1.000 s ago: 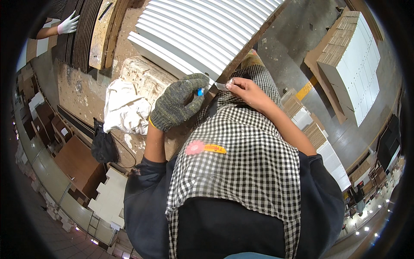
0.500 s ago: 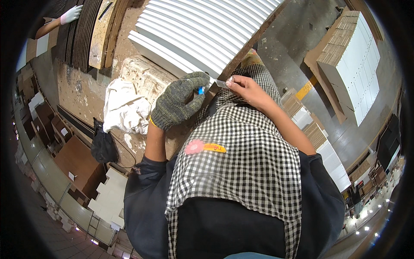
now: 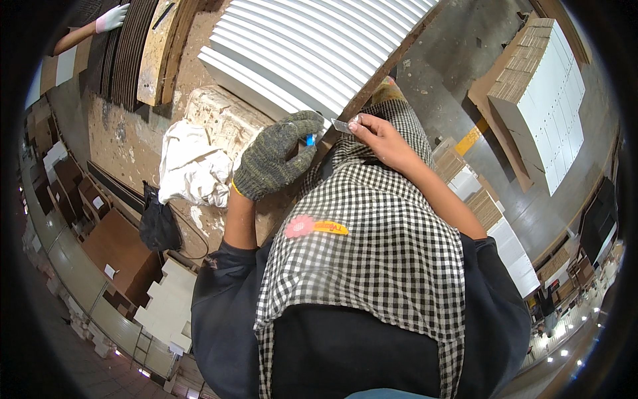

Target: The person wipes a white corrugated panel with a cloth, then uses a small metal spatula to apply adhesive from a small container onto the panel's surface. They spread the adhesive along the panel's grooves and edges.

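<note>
My left hand (image 3: 278, 154), in a dark grey-green knit glove, is curled by the near corner of a stack of white panels (image 3: 312, 50). A small blue thing (image 3: 310, 139) shows between its thumb and fingers; the rest of it is hidden. My bare right hand (image 3: 380, 138) pinches a small, thin, flat grey piece (image 3: 341, 126) like a blade between thumb and fingertips. This piece points left toward the gloved fingers, beside the panel stack's corner.
A crumpled white cloth (image 3: 193, 166) lies left of my glove on a stained block. At the upper left, a co-worker's gloved hand (image 3: 111, 18) touches dark stacked boards (image 3: 136, 56). More white panels (image 3: 541, 100) are stacked on the right. A black bag (image 3: 159, 223) hangs lower left.
The flat grey piece has tilted a little, its free end shifting slightly rightward and up. My gloved hand stays nearly still. The co-worker's hand has moved slightly right and up along the boards.
</note>
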The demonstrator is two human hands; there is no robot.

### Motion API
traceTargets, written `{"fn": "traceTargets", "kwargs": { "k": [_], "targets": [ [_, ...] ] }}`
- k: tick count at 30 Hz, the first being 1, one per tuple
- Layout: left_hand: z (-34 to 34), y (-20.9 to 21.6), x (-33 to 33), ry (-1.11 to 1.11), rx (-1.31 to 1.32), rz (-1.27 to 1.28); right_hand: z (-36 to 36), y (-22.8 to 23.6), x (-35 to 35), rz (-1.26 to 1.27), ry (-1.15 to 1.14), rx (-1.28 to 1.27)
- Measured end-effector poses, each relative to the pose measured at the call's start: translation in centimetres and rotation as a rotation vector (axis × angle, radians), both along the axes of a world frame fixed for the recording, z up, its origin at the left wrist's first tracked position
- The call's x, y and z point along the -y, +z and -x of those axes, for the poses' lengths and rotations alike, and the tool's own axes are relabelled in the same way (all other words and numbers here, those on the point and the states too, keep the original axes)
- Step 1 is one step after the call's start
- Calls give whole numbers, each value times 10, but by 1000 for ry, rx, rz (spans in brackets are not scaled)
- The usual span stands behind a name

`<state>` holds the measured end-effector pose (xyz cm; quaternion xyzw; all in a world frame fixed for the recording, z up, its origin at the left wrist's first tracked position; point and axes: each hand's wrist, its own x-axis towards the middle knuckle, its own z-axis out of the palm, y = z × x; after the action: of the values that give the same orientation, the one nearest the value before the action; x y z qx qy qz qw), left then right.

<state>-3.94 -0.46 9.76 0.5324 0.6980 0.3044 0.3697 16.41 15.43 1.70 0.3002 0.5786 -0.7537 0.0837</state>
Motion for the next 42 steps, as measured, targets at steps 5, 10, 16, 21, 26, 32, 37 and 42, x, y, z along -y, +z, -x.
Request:
{"fn": "traceTargets", "kwargs": {
  "k": [5,10,16,21,26,32,37,42],
  "targets": [
    [0,-1,1,5,22,-1,-4,-9,5,-37,25,-16],
    [0,0,-1,15,36,34,-9,-1,0,32,-39,2],
    [-10,-8,7,432,554,45,-15,28,-6,12,72,59],
    [-22,-14,15,745,988,-102,2,70,-7,-245,13,-141],
    [-33,-22,16,703,925,-223,11,83,5,-761,51,-302],
    [-41,-15,9,680,761,-221,11,92,6,-1061,128,-347],
    [-44,-9,6,694,748,-191,12,92,9,-1118,126,-327],
    [-43,-10,6,643,675,-159,15,90,11,-1154,104,-349]
  ]
}}
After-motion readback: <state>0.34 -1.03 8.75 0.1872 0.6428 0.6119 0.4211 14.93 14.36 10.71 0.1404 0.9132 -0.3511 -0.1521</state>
